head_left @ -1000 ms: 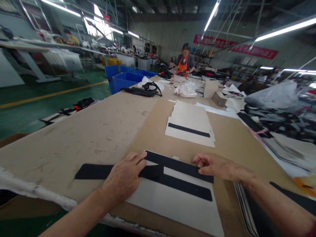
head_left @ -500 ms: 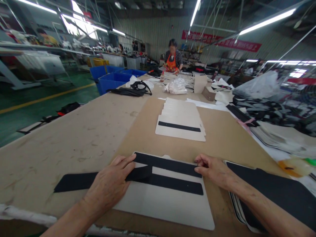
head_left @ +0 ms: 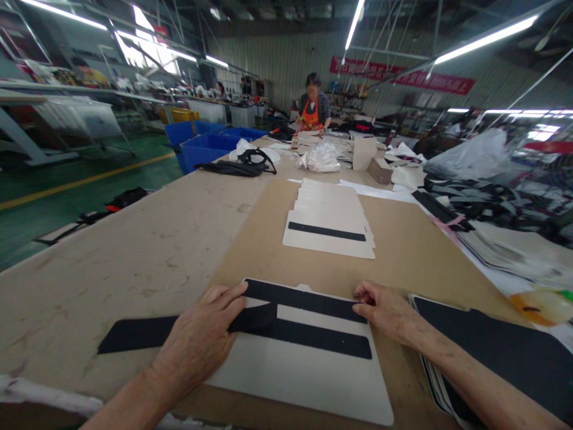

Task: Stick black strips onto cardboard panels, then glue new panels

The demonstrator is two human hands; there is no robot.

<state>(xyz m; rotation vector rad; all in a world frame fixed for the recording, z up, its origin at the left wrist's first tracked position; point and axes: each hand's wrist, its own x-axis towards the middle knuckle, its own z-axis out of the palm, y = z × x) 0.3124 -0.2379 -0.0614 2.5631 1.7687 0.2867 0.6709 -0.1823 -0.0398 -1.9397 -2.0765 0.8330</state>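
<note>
A white panel (head_left: 304, 376) lies on the brown board in front of me with two black strips across it. My left hand (head_left: 199, 343) lies flat with fingers stretched over the left end of the upper black strip (head_left: 308, 298), on top of a loose black strip (head_left: 134, 334) that reaches out to the left. My right hand (head_left: 387, 310) has its fingers curled and pressed on the right end of the upper strip. The lower black strip (head_left: 322, 341) runs parallel beneath it.
A stack of white panels (head_left: 331, 218) with one black strip lies farther up the board. A pile of dark-faced panels (head_left: 492, 352) sits at my right. Blue bins (head_left: 206, 146) stand at the left. A person in an orange apron (head_left: 312, 113) works at the table's far end.
The view has shifted slightly; both hands stay at the ends of the upper strip, the left fingers pressing on its left end.
</note>
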